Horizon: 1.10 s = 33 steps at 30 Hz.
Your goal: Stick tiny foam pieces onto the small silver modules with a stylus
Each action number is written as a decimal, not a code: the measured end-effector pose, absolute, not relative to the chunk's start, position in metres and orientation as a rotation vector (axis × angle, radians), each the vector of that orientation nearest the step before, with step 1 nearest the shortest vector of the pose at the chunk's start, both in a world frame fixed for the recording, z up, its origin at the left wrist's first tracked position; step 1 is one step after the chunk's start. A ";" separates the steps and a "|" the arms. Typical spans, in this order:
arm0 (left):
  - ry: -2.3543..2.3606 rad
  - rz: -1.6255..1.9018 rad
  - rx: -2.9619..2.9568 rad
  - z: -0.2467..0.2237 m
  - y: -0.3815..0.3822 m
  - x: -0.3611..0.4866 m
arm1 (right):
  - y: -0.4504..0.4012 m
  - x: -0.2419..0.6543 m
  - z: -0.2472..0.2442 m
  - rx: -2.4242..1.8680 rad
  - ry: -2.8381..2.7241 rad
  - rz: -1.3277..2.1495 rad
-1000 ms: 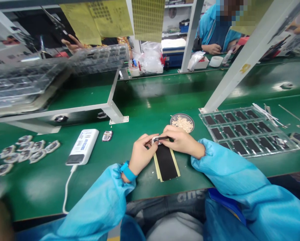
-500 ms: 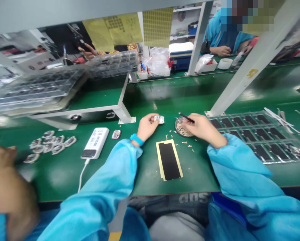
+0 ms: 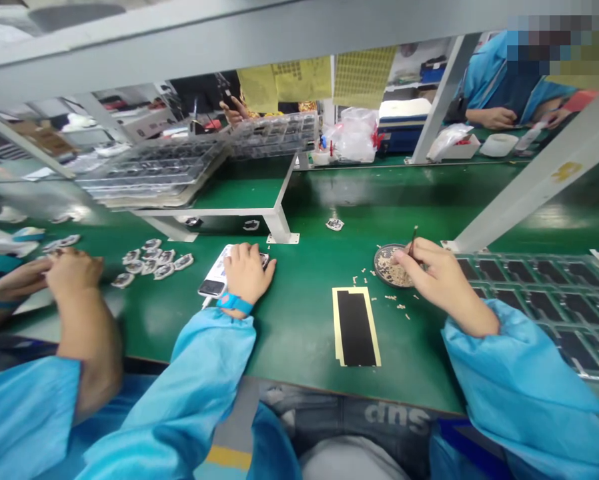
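Green counter point(image 3: 299, 340), centre frame: right hand point(image 3: 442, 287) closed on slim dark tool point(image 3: 413, 239) over round dish point(image 3: 385, 265) of pale flakes; left hand point(image 3: 247, 275) open, palm-down, touching white power bank point(image 3: 213, 289).

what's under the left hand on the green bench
The left hand lies over a white power bank: its dark end and one edge show, but the rest is covered. A small object peeks out past the fingertips, too hidden to identify.
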<state>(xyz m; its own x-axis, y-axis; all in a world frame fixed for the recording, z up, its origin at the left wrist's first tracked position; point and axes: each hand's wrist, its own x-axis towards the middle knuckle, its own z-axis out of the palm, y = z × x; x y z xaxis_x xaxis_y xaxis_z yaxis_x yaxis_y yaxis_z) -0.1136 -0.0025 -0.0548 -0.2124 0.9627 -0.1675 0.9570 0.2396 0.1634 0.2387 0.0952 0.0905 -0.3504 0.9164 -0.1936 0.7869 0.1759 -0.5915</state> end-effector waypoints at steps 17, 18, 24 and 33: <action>1.464 0.827 0.926 -0.032 0.021 -0.047 | 0.049 0.202 0.025 -1.696 -1.465 1.791; 1.336 0.850 0.820 -0.027 0.023 -0.039 | 0.049 0.202 0.024 -1.691 -1.458 1.789; 1.029 0.712 0.517 -0.008 0.013 -0.001 | 0.048 0.203 0.022 -1.711 -1.563 1.731; 1.030 0.694 0.629 -0.018 -0.003 0.001 | 0.051 0.201 0.034 -1.659 -1.414 1.761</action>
